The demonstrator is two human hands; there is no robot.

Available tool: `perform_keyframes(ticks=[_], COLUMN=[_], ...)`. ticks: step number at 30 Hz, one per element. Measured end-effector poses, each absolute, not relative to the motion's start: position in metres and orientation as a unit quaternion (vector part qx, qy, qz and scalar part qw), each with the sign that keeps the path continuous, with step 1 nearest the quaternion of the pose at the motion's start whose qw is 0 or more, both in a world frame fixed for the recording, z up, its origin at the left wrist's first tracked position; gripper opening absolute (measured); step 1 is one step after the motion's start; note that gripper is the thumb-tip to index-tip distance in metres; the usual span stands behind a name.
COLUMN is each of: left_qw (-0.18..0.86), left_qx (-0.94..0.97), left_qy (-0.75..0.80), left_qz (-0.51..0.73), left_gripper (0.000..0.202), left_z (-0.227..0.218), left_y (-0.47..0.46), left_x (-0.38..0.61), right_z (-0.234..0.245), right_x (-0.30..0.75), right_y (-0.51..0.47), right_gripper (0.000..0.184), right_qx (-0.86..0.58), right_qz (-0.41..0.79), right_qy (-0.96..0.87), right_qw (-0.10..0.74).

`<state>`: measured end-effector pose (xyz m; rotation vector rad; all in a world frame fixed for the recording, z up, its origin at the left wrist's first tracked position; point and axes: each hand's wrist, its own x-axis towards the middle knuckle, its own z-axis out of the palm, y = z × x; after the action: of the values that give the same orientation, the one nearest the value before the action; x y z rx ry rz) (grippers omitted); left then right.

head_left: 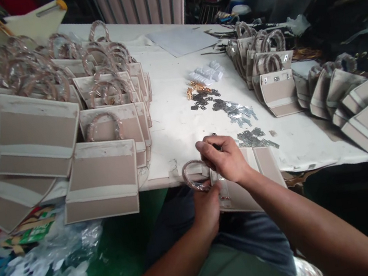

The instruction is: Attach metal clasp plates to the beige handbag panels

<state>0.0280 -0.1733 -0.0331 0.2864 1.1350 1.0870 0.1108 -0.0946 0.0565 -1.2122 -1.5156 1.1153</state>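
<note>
Plastic-wrapped ring handle (pixel 192 176), light and stiff-looking, best taken by its rim, rests on a beige bag panel (pixel 239 197) against the left hand (pixel 207 211), its fingers hidden, while the right hand's (pixel 225 159) fingers pinch something tiny above scattered metal clasps (pixel 255 139) on the tabletop (pixel 313 149).

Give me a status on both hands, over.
Left hand gripping plastic-wrapped ring handle near its lower end. Right hand pinched above it, held item too small to tell. Beige bag panel beneath both. Dark metal clips just beyond right hand.
</note>
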Motion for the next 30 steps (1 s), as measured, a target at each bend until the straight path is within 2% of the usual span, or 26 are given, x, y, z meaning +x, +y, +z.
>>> perform_keyframes(ticks=[3, 6, 12, 18, 22, 27, 30], left_qw=[0.683, 0.681, 0.700, 0.711, 0.707, 0.709, 0.706], left_qx=[0.162, 0.166, 0.138, 0.135, 0.118, 0.120, 0.131], left_qy=[0.508, 0.506, 0.486, 0.487, 0.490, 0.496, 0.495], left_qz=[0.499, 0.502, 0.505, 0.489, 0.497, 0.486, 0.490], left_gripper=[0.017, 0.016, 0.019, 0.031, 0.026, 0.033, 0.031], left_z=[-0.036, -0.036, -0.028, -0.030, -0.028, -0.029, -0.031], left_y=[-0.173, -0.173, -0.173, -0.173, -0.171, -0.171, -0.172], left_x=[0.028, 0.028, 0.028, 0.029, 0.029, 0.030, 0.030], right_z=[0.051, 0.044, 0.038, 0.046, 0.031, 0.024, 0.026], right_x=[0.107, 0.110, 0.132, 0.144, 0.140, 0.140, 0.138], right_y=[-0.096, -0.099, -0.108, -0.121, -0.121, -0.122, -0.126], right_gripper=[0.049, 0.050, 0.051, 0.045, 0.045, 0.046, 0.048], right_qx=[-0.490, -0.489, -0.453, -0.364, -0.399, -0.435, -0.434], right_qz=[0.432, 0.424, 0.438, 0.415, 0.433, 0.435, 0.422], right_qy=[-0.651, -0.660, -0.616, -0.557, -0.527, -0.503, -0.510], right_qw=[0.386, 0.383, 0.473, 0.620, 0.613, 0.608, 0.611])
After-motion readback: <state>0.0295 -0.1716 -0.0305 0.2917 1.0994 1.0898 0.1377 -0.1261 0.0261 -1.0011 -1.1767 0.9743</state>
